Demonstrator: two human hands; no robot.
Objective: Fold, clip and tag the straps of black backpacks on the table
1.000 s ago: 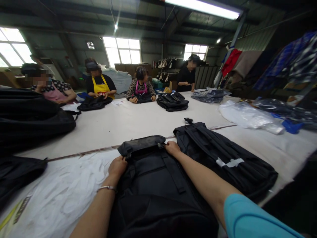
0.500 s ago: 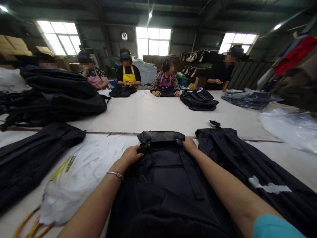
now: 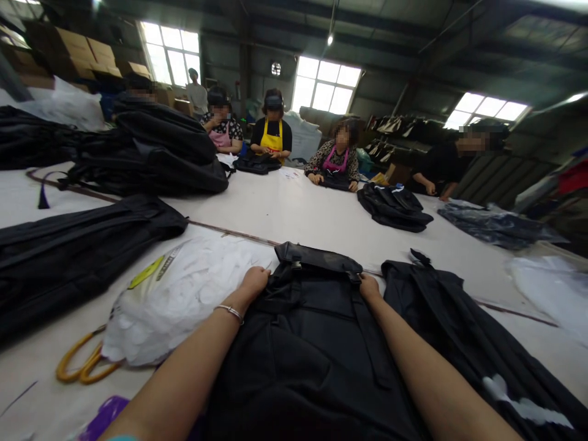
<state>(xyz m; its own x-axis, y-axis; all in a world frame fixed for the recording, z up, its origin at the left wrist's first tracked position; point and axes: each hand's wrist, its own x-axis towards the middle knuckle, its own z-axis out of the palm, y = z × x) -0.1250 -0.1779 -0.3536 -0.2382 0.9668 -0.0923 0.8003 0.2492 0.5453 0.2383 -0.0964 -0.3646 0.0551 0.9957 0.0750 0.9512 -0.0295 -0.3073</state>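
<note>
A black backpack (image 3: 316, 343) lies on the table right in front of me, its buckled top flap (image 3: 324, 258) at the far end. My left hand (image 3: 255, 283) is closed on the left edge near the flap. On the opposite edge, beside a buckle, my right hand (image 3: 370, 288) grips the fabric, its fingertips partly hidden behind the bag. A second black bag (image 3: 459, 331) with straps lies close to my right arm. Left of my left hand rests a clear plastic bag (image 3: 184, 300) full of white pieces.
Scissors with orange handles (image 3: 85, 364) lie at the left, near a purple item (image 3: 106, 416). Black bags (image 3: 165, 153) are piled at the far left; another bag (image 3: 82, 251) lies nearer. Several co-workers stand across the table (image 3: 275, 202). Plastic-wrapped goods (image 3: 496, 223) lie at the right.
My view has turned to the left and tilted, so the scene sits further right. Both hands keep their hold on the backpack's upper edges. The scissors and purple item show more fully.
</note>
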